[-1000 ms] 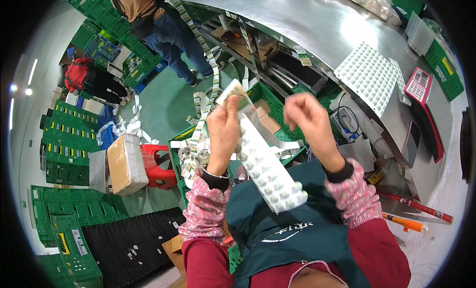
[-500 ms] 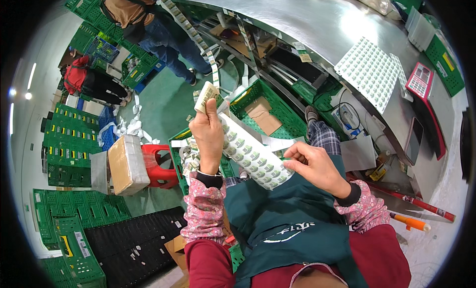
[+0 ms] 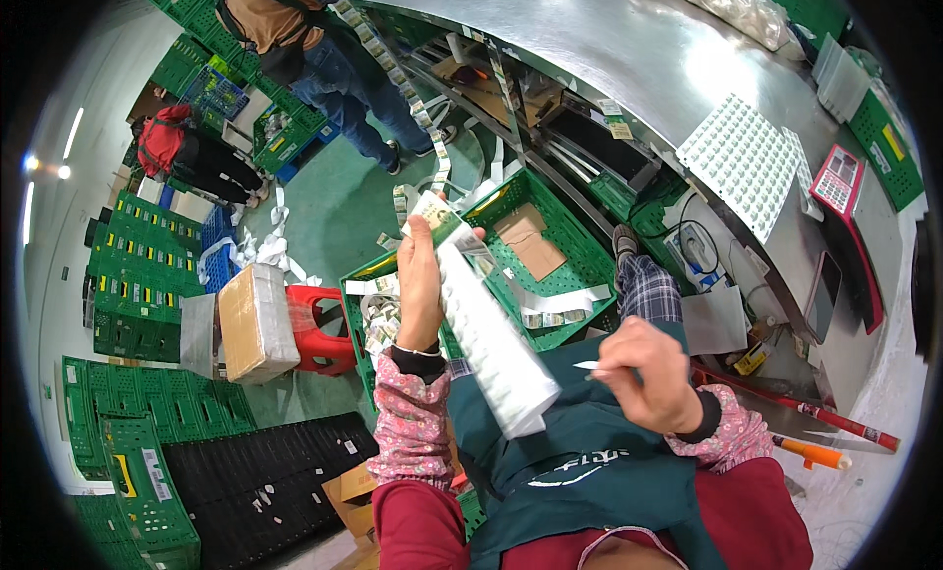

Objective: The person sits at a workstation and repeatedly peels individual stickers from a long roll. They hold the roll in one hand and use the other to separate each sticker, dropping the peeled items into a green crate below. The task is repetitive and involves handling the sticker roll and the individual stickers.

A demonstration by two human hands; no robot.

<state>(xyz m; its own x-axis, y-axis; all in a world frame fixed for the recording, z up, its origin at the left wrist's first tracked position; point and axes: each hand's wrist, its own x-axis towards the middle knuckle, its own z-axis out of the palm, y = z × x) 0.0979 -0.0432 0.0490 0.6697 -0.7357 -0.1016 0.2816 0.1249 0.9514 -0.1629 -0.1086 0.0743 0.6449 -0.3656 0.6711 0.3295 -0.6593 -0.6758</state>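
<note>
My left hand (image 3: 420, 285) is closed around the upper end of a curled sheet of round green-and-white stickers (image 3: 496, 339). The sheet slants down to the right in front of my dark green apron (image 3: 530, 462). A printed strip (image 3: 437, 215) shows at the top of that grip and trails away toward the floor. To the right, apart from the sheet, my right hand (image 3: 643, 374) pinches a small white sticker (image 3: 586, 365) by its end. The sticker's printed face cannot be made out.
Below my hands are a green crate with cardboard (image 3: 535, 244) and another with crumpled strips (image 3: 381, 320). A metal table (image 3: 629, 50) at right bears a flat sticker sheet (image 3: 744, 162), a red-edged scale (image 3: 837, 177) and a phone (image 3: 823, 293). Two people stand ahead left.
My right hand has pulled away from the sheet to the right and downward, with a small white sticker now in its fingers. The curled sheet has turned and tilted in my left hand.
</note>
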